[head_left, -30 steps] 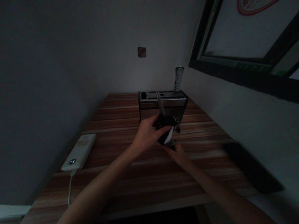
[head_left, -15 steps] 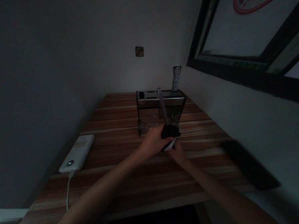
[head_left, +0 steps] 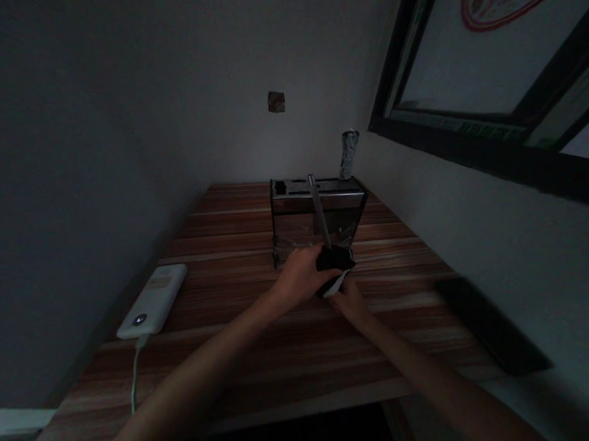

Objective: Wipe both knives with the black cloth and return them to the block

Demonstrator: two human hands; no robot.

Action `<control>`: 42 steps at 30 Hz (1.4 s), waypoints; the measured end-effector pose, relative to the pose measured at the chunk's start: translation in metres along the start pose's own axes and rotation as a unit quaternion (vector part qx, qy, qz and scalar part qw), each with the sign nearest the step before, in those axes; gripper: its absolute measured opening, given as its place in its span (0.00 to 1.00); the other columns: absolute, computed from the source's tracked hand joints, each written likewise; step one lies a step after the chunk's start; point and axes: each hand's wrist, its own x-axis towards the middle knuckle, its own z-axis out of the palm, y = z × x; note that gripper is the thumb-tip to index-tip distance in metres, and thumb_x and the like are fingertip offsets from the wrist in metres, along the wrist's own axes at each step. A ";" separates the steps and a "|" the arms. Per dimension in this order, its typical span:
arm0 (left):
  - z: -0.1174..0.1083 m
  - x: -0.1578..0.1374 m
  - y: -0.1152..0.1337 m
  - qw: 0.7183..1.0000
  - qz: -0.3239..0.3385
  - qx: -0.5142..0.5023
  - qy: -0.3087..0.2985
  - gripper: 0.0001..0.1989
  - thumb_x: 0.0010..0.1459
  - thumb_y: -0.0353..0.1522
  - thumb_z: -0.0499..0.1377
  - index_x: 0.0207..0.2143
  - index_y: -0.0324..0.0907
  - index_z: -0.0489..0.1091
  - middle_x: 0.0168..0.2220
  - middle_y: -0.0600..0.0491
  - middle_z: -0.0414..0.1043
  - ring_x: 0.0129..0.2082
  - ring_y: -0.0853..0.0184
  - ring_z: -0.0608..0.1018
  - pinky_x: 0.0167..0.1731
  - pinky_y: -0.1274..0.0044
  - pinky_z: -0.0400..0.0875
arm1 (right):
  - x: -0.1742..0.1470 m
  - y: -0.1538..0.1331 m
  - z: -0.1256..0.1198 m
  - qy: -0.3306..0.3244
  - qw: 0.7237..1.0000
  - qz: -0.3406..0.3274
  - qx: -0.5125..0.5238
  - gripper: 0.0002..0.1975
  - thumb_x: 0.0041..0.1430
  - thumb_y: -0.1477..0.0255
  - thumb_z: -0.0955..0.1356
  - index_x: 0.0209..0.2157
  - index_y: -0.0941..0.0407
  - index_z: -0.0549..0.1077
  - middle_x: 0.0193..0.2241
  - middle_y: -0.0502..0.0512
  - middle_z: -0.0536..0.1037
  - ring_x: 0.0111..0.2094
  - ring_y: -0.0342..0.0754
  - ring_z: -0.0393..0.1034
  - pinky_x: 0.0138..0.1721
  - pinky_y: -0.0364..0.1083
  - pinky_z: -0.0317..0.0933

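My left hand (head_left: 299, 273) is closed around a black bundle (head_left: 335, 257) with a pale flap (head_left: 334, 285) along its lower side. From the bundle's top a slim grey metal rod (head_left: 319, 208) sticks up, tilted to the left; whether it is a tool's blade or handle I cannot tell. My right hand (head_left: 348, 301) grips the underside of the same bundle, its fingers partly hidden. Just behind stands a slotted knife rack (head_left: 296, 193) with a metal top and clear front. A foil-like wrapped handle (head_left: 347, 156) rises from its right end.
A white power bank (head_left: 154, 302) with a cable (head_left: 135, 377) lies on the wood-grain table (head_left: 214, 242) at left. To the right is a dark flat slab (head_left: 491, 326). Walls border both sides, and a dark-framed window (head_left: 476, 144) is at upper right.
The rod's tip has shifted very slightly left. Both hands keep their hold on the black bundle, nearly unmoved. The power bank's small display looks different.
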 end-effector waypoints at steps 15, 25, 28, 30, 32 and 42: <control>-0.063 0.006 0.000 0.981 -0.013 -0.145 0.127 0.13 0.46 0.34 0.63 0.34 0.37 0.73 0.32 0.50 0.77 0.31 0.65 0.77 0.30 0.76 0.70 | 0.001 -0.008 0.003 -0.002 0.998 0.006 -0.057 0.16 0.52 0.61 0.65 0.20 0.57 0.69 0.12 0.47 0.63 0.19 0.44 0.63 0.21 0.41 0.55; -0.099 -0.001 0.003 0.942 -0.029 -0.213 0.257 0.16 0.43 0.37 0.65 0.34 0.37 0.74 0.33 0.50 0.77 0.33 0.63 0.78 0.32 0.76 0.73 | 0.003 0.000 0.005 0.004 0.995 -0.018 -0.096 0.17 0.50 0.59 0.66 0.18 0.57 0.69 0.17 0.49 0.68 0.22 0.45 0.64 0.24 0.42 0.56; -0.102 -0.002 0.002 0.935 -0.031 -0.219 0.277 0.16 0.43 0.38 0.65 0.34 0.38 0.74 0.33 0.50 0.77 0.34 0.63 0.78 0.32 0.76 0.73 | 0.003 0.002 0.004 0.002 0.994 -0.020 -0.104 0.17 0.51 0.58 0.66 0.18 0.56 0.68 0.18 0.49 0.67 0.22 0.45 0.63 0.24 0.42 0.55; -0.102 -0.001 0.001 0.932 -0.026 -0.223 0.283 0.16 0.43 0.38 0.65 0.34 0.38 0.74 0.34 0.50 0.77 0.34 0.63 0.78 0.32 0.76 0.73 | 0.002 0.003 0.004 0.003 0.994 -0.024 -0.105 0.17 0.51 0.58 0.66 0.18 0.57 0.68 0.19 0.50 0.68 0.23 0.45 0.63 0.25 0.42 0.56; -0.101 -0.001 0.001 0.930 -0.020 -0.228 0.287 0.16 0.43 0.38 0.65 0.34 0.38 0.74 0.34 0.50 0.77 0.34 0.63 0.78 0.33 0.76 0.73 | 0.002 0.003 0.004 0.003 0.994 -0.029 -0.102 0.17 0.51 0.58 0.66 0.19 0.57 0.69 0.19 0.51 0.69 0.24 0.45 0.64 0.26 0.42 0.57; -0.100 -0.001 0.000 0.939 -0.027 -0.204 0.277 0.16 0.45 0.39 0.63 0.35 0.37 0.73 0.33 0.51 0.76 0.34 0.65 0.78 0.34 0.77 0.73 | 0.001 0.002 0.005 0.006 0.995 -0.027 -0.093 0.16 0.51 0.60 0.66 0.21 0.58 0.71 0.19 0.50 0.70 0.24 0.45 0.64 0.27 0.42 0.57</control>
